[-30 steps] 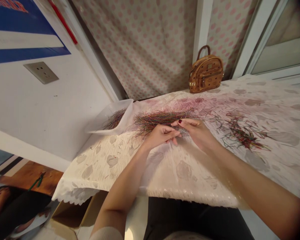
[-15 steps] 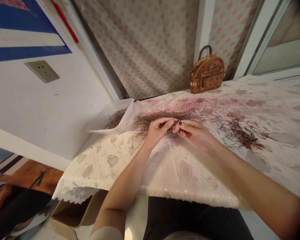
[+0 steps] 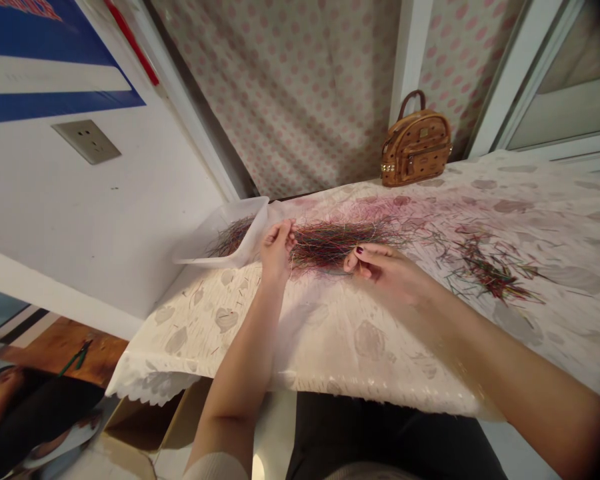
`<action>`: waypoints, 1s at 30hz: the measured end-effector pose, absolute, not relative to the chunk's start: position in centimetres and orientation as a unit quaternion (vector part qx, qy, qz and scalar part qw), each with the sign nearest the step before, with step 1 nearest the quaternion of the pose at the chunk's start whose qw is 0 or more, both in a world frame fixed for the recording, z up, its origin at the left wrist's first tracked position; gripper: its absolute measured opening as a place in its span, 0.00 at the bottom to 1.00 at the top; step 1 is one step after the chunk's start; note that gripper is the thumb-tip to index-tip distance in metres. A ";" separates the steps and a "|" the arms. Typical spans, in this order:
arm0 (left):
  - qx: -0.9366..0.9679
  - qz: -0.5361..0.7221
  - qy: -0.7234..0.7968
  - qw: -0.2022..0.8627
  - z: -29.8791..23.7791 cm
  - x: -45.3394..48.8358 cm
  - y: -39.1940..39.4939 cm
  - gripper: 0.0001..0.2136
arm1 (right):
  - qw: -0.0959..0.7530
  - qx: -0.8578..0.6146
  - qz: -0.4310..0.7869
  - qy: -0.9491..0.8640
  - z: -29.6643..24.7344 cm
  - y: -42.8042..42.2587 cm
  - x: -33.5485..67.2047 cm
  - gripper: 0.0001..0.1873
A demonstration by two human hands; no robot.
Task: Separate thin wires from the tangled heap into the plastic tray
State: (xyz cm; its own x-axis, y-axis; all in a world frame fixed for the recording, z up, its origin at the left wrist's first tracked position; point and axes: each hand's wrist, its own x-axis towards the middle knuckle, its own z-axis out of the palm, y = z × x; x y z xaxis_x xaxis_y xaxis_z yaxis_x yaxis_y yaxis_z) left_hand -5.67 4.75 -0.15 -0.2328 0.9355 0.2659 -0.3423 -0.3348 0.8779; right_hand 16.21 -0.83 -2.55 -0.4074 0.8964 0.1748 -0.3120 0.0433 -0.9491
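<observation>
A long heap of thin multicoloured wires (image 3: 330, 240) lies across the middle of the table. At its left end my left hand (image 3: 277, 247) is closed, thumb against curled fingers, with a fine wire at the fingertips. My right hand (image 3: 387, 267) pinches thumb to forefinger over the heap's near right side, and the thin wire there is hardly visible. The two hands are apart, with the heap behind and between them. To the right lies a loose pile of short coloured pieces (image 3: 495, 270).
A translucent plastic tub (image 3: 257, 230) holding more wires stands left, by the white wall. A brown mini backpack (image 3: 417, 150) sits at the back. The patterned tablecloth (image 3: 340, 347) drapes over the front edge. Lower left are a cardboard box (image 3: 145, 423), green-handled pliers (image 3: 77, 358) and another person's hand (image 3: 7, 385).
My left hand has moved left, away from my right hand, to the heap's left end. The right hand has stayed almost in place, still pinching.
</observation>
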 end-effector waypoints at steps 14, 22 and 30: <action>0.619 0.605 0.500 -0.027 0.0 -6.7 4.1 0.12 | 0.484 -0.273 0.690 -0.464 -2.0 -1.1 16.2 0.12; 0.875 0.406 0.259 -0.042 0.8 -0.7 -0.3 0.07 | 0.542 -0.285 0.708 -0.353 -3.3 0.1 16.3 0.09; 0.871 0.417 0.255 0.043 -0.2 -0.3 0.5 0.06 | 0.542 -0.285 0.706 -0.355 -3.3 0.1 16.1 0.11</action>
